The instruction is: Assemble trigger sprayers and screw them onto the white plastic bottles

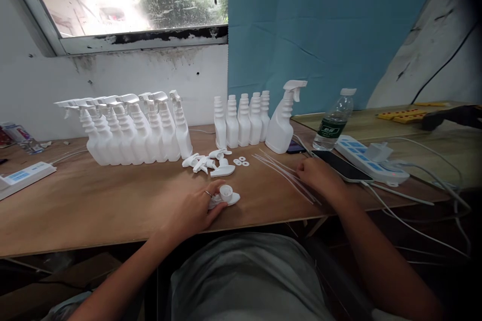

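My left hand point(199, 205) is closed around a white spray trigger head point(226, 193), its round collar facing up, low over the table's front edge. Curled fingers of my right hand point(318, 175) reach down at the thin white tubes point(282, 170); what lies between the fingertips is hidden. Several loose trigger heads point(222, 169) lie in a small pile beyond my left hand. Beside them are several white ring washers point(241, 161).
Capped spray bottles point(139, 135) stand in rows at left; uncapped bottles point(244, 123) and one spray bottle point(280, 130) stand centre-right. A phone point(341, 165), a water bottle point(333, 123) and a power strip point(372, 160) with cables sit right. Another power strip point(28, 179) lies left.
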{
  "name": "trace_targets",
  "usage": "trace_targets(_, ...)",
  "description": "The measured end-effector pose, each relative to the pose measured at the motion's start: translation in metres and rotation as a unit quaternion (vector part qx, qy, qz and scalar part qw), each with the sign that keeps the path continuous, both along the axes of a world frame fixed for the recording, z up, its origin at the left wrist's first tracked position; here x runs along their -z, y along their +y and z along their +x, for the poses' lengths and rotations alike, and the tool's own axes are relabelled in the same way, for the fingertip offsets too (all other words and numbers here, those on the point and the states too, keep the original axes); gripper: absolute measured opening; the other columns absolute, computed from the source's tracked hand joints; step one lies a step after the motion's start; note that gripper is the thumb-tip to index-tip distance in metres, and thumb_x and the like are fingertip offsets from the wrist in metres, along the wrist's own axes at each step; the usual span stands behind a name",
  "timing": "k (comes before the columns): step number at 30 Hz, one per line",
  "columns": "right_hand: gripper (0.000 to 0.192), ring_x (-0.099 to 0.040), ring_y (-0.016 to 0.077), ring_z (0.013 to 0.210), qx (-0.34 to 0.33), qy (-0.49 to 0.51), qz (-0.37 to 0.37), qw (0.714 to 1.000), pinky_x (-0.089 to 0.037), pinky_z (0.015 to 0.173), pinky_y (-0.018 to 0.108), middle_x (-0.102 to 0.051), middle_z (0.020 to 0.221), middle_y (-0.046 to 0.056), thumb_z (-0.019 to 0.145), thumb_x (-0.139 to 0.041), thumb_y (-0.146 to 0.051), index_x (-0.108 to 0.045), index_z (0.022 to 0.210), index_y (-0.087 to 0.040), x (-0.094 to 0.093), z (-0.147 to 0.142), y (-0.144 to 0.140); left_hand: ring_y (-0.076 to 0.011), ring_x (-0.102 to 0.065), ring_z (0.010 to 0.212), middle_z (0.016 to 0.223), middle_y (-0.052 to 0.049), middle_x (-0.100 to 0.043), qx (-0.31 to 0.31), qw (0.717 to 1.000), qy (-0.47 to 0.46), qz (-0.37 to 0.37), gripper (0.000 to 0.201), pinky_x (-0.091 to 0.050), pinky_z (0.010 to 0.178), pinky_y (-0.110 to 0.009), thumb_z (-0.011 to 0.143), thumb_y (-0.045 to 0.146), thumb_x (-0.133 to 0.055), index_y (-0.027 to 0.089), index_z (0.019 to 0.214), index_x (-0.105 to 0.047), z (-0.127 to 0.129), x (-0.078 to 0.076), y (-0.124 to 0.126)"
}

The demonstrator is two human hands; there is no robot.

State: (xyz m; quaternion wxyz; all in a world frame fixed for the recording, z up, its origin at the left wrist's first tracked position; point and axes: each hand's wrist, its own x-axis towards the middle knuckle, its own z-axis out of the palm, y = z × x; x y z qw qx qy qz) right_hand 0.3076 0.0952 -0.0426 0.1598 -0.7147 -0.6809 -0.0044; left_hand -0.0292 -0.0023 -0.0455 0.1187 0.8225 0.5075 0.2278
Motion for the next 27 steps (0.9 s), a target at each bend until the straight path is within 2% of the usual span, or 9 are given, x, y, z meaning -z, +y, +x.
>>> trace_targets(3,0.012,-0.063,0.0238,0.071,0.005,0.073,0.044,0.996,-0.042,0.063,0.03,-0.067,0.076,0.013,0.077,-0.052,-0.014,-0.061,0.07,-0.013,-0.014,-0.009,-0.007,-0.0238,-0.067,0.083,0.09,-0.005,-0.069,-0.007,1.0,-0.003,-0.002,0.044,-0.048,0.079,-0.031,0.092,0.044,-0.049,0.022,0.13,-0.049,0.001,0.001,0.001)
trace_targets(5,0.011,-0.062,0.0183,0.066,-0.056,0.197,0.079,0.976,-0.047,0.064,0.029,-0.068,0.082,0.01,0.082,-0.053,-0.022,-0.06,0.088,-0.015,-0.023,-0.021,-0.016,-0.0233,-0.067,0.082,0.088,-0.005,-0.069,-0.002,1.0,-0.005,0.009,0.043,-0.048,0.081,-0.031,0.092,0.044,-0.05,0.023,0.129,-0.052,0.0,0.002,0.003)
trace_targets(6,0.017,-0.061,0.0155,0.062,-0.11,0.276,0.086,0.951,-0.048,0.063,0.028,-0.068,0.083,0.008,0.084,-0.054,-0.027,-0.057,0.096,-0.015,-0.026,-0.029,-0.022,-0.0232,-0.067,0.083,0.087,-0.004,-0.069,0.001,1.0,-0.005,0.014,0.042,-0.048,0.081,-0.031,0.092,0.044,-0.051,0.024,0.128,-0.053,0.0,0.003,0.003)
trace_targets(9,0.036,-0.061,0.0144,0.062,-0.262,0.479,0.064,0.836,-0.05,0.061,0.027,-0.067,0.081,0.006,0.081,-0.064,-0.039,-0.056,0.107,-0.016,-0.024,-0.055,-0.035,-0.0237,-0.067,0.085,0.086,-0.005,-0.069,0.004,1.0,-0.004,0.017,0.042,-0.048,0.083,-0.031,0.092,0.044,-0.051,0.023,0.128,-0.053,-0.001,0.004,0.003)
trace_targets(11,0.037,-0.061,0.0141,0.064,-0.309,0.497,-0.016,0.811,-0.048,0.06,0.025,-0.067,0.077,0.006,0.077,-0.068,-0.041,-0.059,0.101,-0.014,-0.014,-0.071,-0.037,-0.024,-0.067,0.086,0.088,-0.006,-0.07,0.004,1.0,0.002,0.015,0.043,-0.048,0.083,-0.031,0.092,0.044,-0.051,0.022,0.129,-0.053,0.0,0.002,0.003)
trace_targets(15,0.034,-0.06,0.0132,0.062,-0.336,0.456,-0.137,0.813,-0.047,0.057,0.025,-0.067,0.073,0.005,0.077,-0.068,-0.043,-0.062,0.088,-0.011,0.006,-0.089,-0.03,-0.0238,-0.066,0.089,0.102,-0.006,-0.069,0.003,1.0,0.009,0.01,0.041,-0.049,0.082,-0.031,0.091,0.042,-0.052,0.023,0.128,-0.053,0.001,0.0,0.002)
trace_targets(19,0.03,-0.063,0.0154,0.07,-0.367,0.438,-0.092,0.815,-0.049,0.062,0.027,-0.067,0.076,0.005,0.084,-0.061,-0.043,-0.062,0.086,-0.013,-0.001,-0.098,-0.032,-0.0234,-0.065,0.093,0.111,-0.006,-0.068,0.004,1.0,-0.001,0.019,0.042,-0.048,0.085,-0.031,0.091,0.041,-0.053,0.025,0.13,-0.051,0.001,-0.001,0.001)
trace_targets(23,0.026,-0.065,0.0157,0.073,-0.407,0.473,-0.022,0.781,-0.049,0.062,0.027,-0.068,0.088,0.006,0.091,-0.054,-0.042,-0.054,0.087,-0.016,-0.022,-0.112,-0.044,-0.0235,-0.065,0.092,0.107,-0.005,-0.068,0.005,1.0,0.003,0.009,0.043,-0.049,0.084,-0.031,0.091,0.041,-0.053,0.024,0.13,-0.051,0.001,-0.002,0.001)
trace_targets(27,0.02,-0.061,0.0135,0.068,-0.454,0.38,-0.013,0.806,-0.047,0.065,0.025,-0.065,0.074,0.001,0.095,-0.049,-0.033,-0.055,0.085,-0.017,-0.034,-0.126,-0.05,-0.0231,-0.065,0.094,0.11,-0.005,-0.068,0.017,1.0,-0.004,0.007,0.044,-0.049,0.086,-0.031,0.092,0.04,-0.053,0.026,0.133,-0.049,0.0,-0.002,0.001)
